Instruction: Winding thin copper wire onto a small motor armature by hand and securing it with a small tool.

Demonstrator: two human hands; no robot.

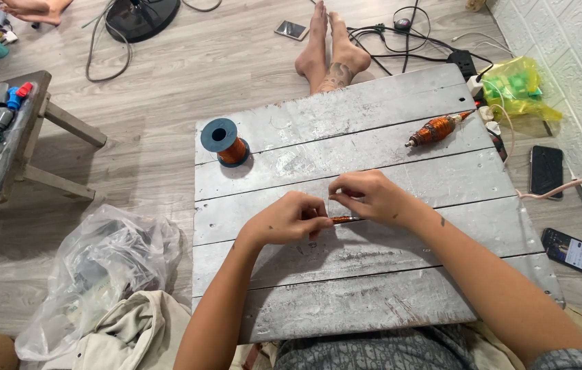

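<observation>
a grey plank board (373,274) is laid over the lap; a wire spool (226,142) and a wound coil (436,129) are set on it.

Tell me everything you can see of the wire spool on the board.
The spool stands upright on the grey board, near its far left corner. It has dark blue flanges, a hole in the top, and a core wound with copper-coloured wire. Nothing touches it but the board; both hands are apart from it, nearer the person.
</observation>
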